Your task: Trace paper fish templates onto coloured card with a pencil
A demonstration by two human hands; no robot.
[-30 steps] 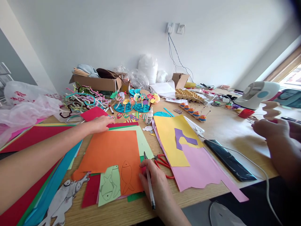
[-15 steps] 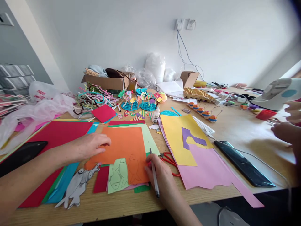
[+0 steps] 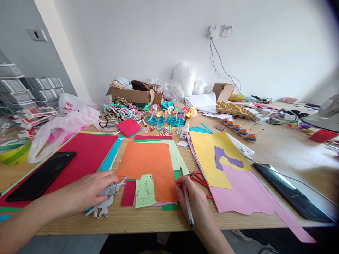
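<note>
My left hand (image 3: 94, 188) lies over several grey paper fish cutouts (image 3: 104, 209) at the table's front, thumb and fingers apart around their upper part. The cutouts lie on the table, partly hidden by the hand. In my right hand (image 3: 194, 197) is a pen (image 3: 188, 206), gripped between thumb and fingers, its tip end hard to tell. That hand rests at the right edge of an orange paper sheet (image 3: 145, 157), which bears a drawn fish outline. Beside that outline lies a light green paper piece (image 3: 144, 192) with more drawn fish. Red-handled pliers (image 3: 200, 179) lie right of my right hand.
Left are red paper (image 3: 91, 148), a black phone (image 3: 41, 176) and tape (image 3: 16, 150). Yellow paper (image 3: 209, 151), pink paper (image 3: 246, 197) and a dark tablet (image 3: 291, 192) lie right. A glue bottle (image 3: 184, 130) and paper fish decorations (image 3: 169, 113) stand behind.
My left hand has moved from the orange sheet down to the grey fish cutouts. My right hand keeps the pen. The view has turned left, and another person's hand at the right has mostly left it.
</note>
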